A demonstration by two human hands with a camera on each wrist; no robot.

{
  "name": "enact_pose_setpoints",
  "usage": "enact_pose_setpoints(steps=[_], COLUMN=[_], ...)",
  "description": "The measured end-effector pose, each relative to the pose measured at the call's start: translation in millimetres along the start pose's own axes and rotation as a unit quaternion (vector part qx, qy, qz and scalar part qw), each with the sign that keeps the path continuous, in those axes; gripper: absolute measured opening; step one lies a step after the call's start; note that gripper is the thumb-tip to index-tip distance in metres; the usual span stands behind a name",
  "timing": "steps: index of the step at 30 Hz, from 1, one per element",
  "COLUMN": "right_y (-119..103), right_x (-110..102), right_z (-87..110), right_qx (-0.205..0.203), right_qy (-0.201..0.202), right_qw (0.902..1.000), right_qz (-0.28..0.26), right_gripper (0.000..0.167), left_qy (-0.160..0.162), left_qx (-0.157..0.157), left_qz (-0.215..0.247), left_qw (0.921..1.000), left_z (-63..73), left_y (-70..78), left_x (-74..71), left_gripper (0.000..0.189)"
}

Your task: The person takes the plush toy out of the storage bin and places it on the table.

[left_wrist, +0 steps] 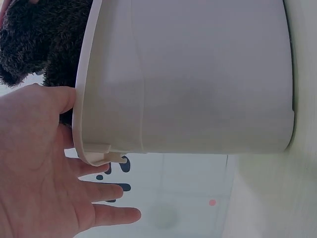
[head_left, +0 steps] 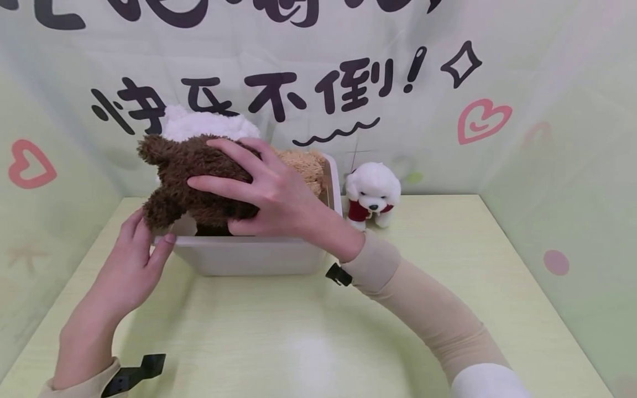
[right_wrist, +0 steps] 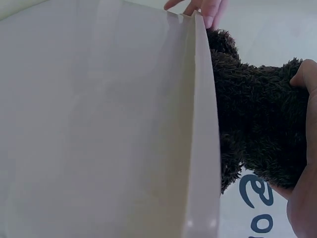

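A brown plush toy (head_left: 199,177) with stubby limbs is above the left part of a pale plastic bin (head_left: 249,257). My right hand (head_left: 278,193) grips its body from the right, with spread fingers over the top and the thumb low at the front. In the right wrist view the dark fur (right_wrist: 262,119) shows between thumb and fingers. My left hand (head_left: 129,265) touches the bin's front left corner, thumb on the rim and the other fingers fairly straight. Behind the brown toy lies a white plush toy (head_left: 209,124); a tan plush toy (head_left: 301,166) lies inside the bin.
A white plush dog (head_left: 373,190) in a red garment stands on the table just right of the bin. The pale wooden table (head_left: 308,331) reaches toward me. Printed cloth walls (head_left: 418,138) with characters and hearts enclose the back and sides.
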State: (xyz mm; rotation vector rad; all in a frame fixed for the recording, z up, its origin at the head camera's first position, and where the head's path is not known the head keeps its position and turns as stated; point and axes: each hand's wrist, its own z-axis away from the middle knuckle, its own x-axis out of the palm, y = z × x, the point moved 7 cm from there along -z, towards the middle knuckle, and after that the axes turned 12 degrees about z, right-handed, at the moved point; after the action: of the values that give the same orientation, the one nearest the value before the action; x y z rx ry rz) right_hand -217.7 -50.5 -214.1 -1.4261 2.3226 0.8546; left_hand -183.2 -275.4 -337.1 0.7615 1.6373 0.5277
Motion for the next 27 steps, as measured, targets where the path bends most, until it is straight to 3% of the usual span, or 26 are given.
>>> enact_pose_setpoints(steps=[4, 10, 18, 23, 27], right_y=[7.3, 21.4, 43.2, 61.6, 73.2], right_x=[-10.2, -30.2, -63.7, -88.4, -101.2], right_z=[0.4, 0.3, 8.2, 15.7, 21.8], right_qx=[0.003, 0.013, 0.024, 0.055, 0.081], right_qy=[0.002, 0.018, 0.083, 0.139, 0.159], right_qw=[1.0, 0.9996, 0.9958, 0.9882, 0.9834], right_qz=[-0.002, -0.015, -0.031, -0.034, -0.033], right_gripper=[0.049, 0.048, 0.045, 0.046, 0.047], left_qy=[-0.008, -0.004, -0.001, 0.004, 0.005], left_qx=[-0.012, -0.003, 0.004, 0.014, 0.017], left_qz=[-0.002, 0.002, -0.003, 0.001, 0.004], left_qw=[0.9999, 1.0, 1.0, 0.9999, 0.9998], left_z=[-0.5, -0.1, 0.4, 1.0, 1.4], left_y=[-1.5, -2.5, -5.1, -4.6, -5.6], left_x=[2.2, 3.2, 4.1, 4.1, 4.4], left_gripper=[0.067, 0.066, 0.066, 0.064, 0.063])
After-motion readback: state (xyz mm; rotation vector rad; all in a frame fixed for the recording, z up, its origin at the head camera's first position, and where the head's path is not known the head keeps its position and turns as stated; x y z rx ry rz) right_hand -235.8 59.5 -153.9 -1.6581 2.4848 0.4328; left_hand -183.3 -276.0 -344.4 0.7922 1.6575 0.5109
